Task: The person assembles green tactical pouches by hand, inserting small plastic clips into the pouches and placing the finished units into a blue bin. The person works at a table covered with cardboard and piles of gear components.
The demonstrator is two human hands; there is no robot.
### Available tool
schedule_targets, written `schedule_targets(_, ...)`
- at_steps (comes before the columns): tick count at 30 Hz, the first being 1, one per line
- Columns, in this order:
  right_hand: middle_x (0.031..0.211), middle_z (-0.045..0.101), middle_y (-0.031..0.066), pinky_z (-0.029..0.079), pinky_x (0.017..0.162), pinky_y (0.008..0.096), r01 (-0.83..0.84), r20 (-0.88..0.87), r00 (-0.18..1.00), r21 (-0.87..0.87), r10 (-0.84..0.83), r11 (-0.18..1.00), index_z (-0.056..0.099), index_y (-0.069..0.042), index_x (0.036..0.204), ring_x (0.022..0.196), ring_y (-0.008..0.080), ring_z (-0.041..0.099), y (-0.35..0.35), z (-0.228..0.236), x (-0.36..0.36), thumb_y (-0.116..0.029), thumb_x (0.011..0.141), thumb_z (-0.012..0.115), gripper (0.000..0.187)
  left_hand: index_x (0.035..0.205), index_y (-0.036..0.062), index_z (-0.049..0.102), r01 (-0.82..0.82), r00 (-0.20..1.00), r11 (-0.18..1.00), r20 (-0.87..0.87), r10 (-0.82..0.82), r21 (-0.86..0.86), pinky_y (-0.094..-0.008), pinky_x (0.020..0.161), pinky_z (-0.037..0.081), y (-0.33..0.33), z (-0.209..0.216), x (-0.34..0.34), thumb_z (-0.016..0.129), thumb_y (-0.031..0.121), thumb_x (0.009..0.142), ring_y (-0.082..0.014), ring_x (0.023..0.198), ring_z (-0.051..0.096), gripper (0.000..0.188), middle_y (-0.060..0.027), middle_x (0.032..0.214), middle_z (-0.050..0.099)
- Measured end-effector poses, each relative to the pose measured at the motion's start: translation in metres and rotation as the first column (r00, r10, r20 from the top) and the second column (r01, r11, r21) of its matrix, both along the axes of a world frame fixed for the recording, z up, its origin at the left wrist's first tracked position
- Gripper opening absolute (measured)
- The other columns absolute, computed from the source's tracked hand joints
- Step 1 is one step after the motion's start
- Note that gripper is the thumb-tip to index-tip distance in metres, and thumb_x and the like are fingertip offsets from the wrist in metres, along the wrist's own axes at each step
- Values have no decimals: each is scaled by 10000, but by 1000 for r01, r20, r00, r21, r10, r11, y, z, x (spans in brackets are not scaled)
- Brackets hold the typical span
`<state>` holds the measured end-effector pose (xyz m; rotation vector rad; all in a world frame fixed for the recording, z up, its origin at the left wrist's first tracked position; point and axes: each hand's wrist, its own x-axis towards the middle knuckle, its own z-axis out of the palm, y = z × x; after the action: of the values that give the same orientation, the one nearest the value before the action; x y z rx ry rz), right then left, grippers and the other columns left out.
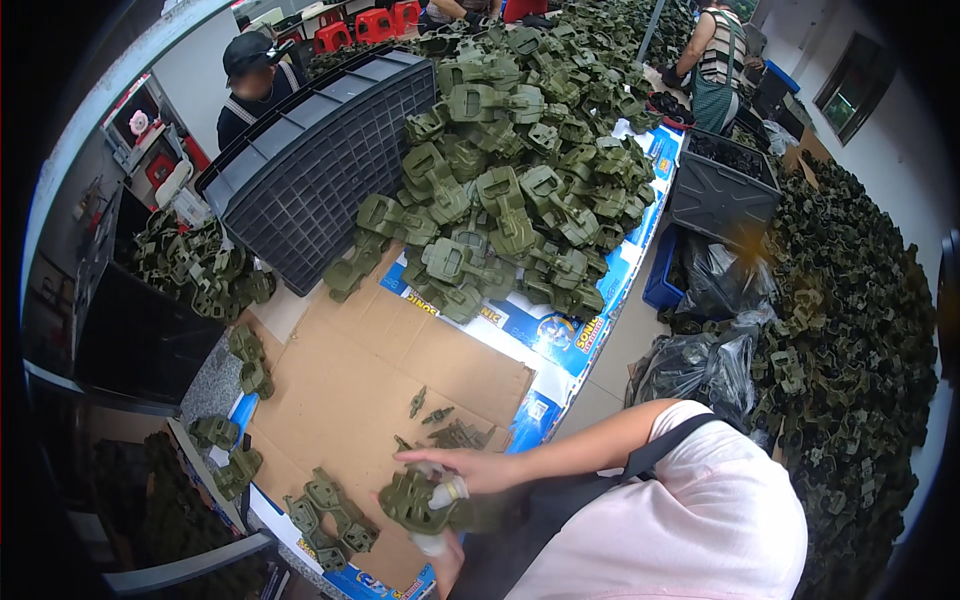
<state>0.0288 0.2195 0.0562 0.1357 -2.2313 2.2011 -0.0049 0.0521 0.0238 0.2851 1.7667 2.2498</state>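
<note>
The green part (pixel 408 502) was in the person's two hands, above the near edge of a brown cardboard sheet (pixel 340 385) and close to the body. It had a rounded shape with openings in it. The right hand (pixel 482 470) was grasping it from the right side, with one white-covered finger (pixel 447 492) pressing on its surface and another finger stretched out above it. The left hand (pixel 446 566) supported the part from below, also with a white cover at the finger; most of its grip was hidden, but it seemed to be closed around the lower edge.

Just beyond the hands, a few small green pieces (pixel 437 415) lay on the cardboard. To the left of the hands, near the edge of the table, there was a group of larger green parts (pixel 332 518), and more such parts (pixel 250 360) lay further along the left edge.

Beyond the cardboard, a big heap of green parts (pixel 510 190) covered the table, partly over a blue-and-white printed sheet (pixel 560 345). A black crate (pixel 320 170) stood tilted on the left side of this heap, and behind it was a co-worker in a dark cap (pixel 258 90). On the right were a dark crate (pixel 725 195), some plastic bags (pixel 700 370) and another large heap (pixel 850 340). A person in a green apron (pixel 712 65) was in the background.
</note>
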Motion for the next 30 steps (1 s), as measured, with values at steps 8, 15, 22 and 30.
schedule_targets(8, 1186, 446, 202, 351, 899, 410, -422, -53, 882, 351, 468, 836, 142, -92, 1413, 1087, 366, 441, 36, 25, 9, -58, 714, 626, 850, 1346, 2, 315, 417, 883, 820, -38, -468, -392, -290, 701, 441, -9, 12, 8, 536, 44, 782, -161, 743, 545, 607, -95, 869, 597)
schedule_targets(15, 1202, 474, 156, 384, 928, 358, -188, -138, 967, 177, 214, 966, 272, -101, 1368, 1117, 274, 480, 41, 13, 40, -82, 770, 631, 698, 1386, 53, 232, 346, 706, 673, -291, -646, -654, -311, 834, 456, -29, 9, -13, 678, 61, 694, -254, 1097, 504, 823, -214, 1210, 472)
schedule_targets(22, 1239, 440, 103, 345, 980, 339, 0, -73, 997, 168, 12, 986, 377, -123, 1311, 1179, 231, 405, 55, 26, 75, -101, 750, 670, 634, 1397, 78, 96, 418, 906, 902, 122, -405, -110, -328, 857, 468, -28, 54, 9, 753, -46, 574, -236, 1044, 528, 1060, -155, 1180, 480)
schedule_targets(30, 1122, 488, 150, 388, 892, 344, 64, -45, 997, 202, -56, 977, 490, -124, 1228, 1054, 315, 479, 62, 36, 110, 34, 666, 579, 590, 1325, 42, 227, 268, 905, 869, -200, -375, -415, -316, 858, 459, -35, 23, 46, 818, 41, 555, -215, 1009, 539, 970, -136, 1149, 494)
